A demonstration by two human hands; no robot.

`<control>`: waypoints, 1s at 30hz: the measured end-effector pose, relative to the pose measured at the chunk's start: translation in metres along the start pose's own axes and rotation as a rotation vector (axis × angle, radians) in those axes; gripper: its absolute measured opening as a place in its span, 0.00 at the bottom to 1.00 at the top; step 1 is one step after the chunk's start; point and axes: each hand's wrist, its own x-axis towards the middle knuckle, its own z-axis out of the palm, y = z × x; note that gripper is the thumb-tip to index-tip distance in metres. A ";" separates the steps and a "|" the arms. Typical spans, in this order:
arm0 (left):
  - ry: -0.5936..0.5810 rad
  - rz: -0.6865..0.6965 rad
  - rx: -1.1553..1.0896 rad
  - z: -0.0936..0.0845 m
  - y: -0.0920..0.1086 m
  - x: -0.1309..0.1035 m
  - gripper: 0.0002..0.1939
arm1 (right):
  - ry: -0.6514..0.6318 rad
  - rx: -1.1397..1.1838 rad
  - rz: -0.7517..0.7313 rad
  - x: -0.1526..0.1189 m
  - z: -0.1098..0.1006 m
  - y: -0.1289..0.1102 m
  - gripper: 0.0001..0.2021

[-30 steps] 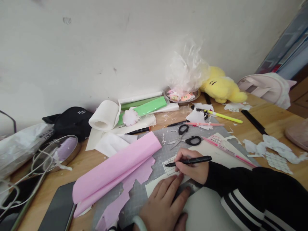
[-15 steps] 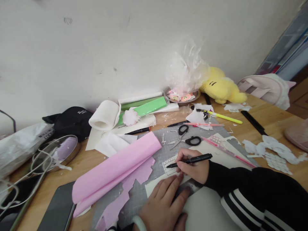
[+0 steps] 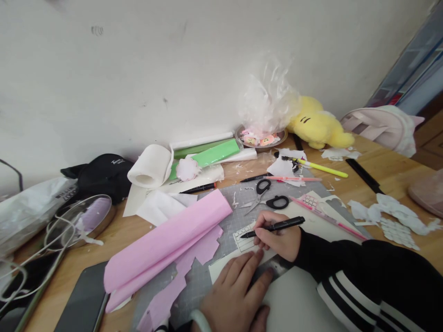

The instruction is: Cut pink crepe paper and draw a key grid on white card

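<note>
My right hand [image 3: 278, 235] is closed around a black marker pen [image 3: 277, 227]. The pen's tip rests at a small drawing [image 3: 245, 236] of rounded shapes inside a black outline. That drawing is on a cream sheet of paper [image 3: 221, 267], which lies on a grey cutting mat [image 3: 204, 281]. My left hand [image 3: 237, 288] lies flat on the paper just below the drawing, its fingers spread and holding nothing. Black-handled scissors [image 3: 266, 200] lie open beyond my right hand. To the left is folded pink paper [image 3: 169, 244].
A phone [image 3: 81, 297] lies at front left, near a clear dish [image 3: 107, 216] with cables. At the back are a tissue roll [image 3: 150, 166], green paper [image 3: 218, 153], a candy bowl [image 3: 261, 140] and a yellow plush toy [image 3: 316, 122]. Pens and paper scraps [image 3: 398, 214] lie to the right.
The pen tip has shifted very slightly up and to the right on the drawing. My left hand has stayed in place.
</note>
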 end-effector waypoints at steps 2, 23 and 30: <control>-0.009 0.024 0.008 0.000 -0.001 0.000 0.23 | 0.002 0.015 0.014 0.001 0.000 0.000 0.02; -0.019 0.043 0.058 0.000 -0.004 0.000 0.23 | 0.053 -0.014 -0.043 0.001 -0.002 0.000 0.01; -0.026 0.043 0.048 0.000 -0.004 0.001 0.23 | 0.052 -0.047 -0.045 0.001 -0.002 0.000 0.02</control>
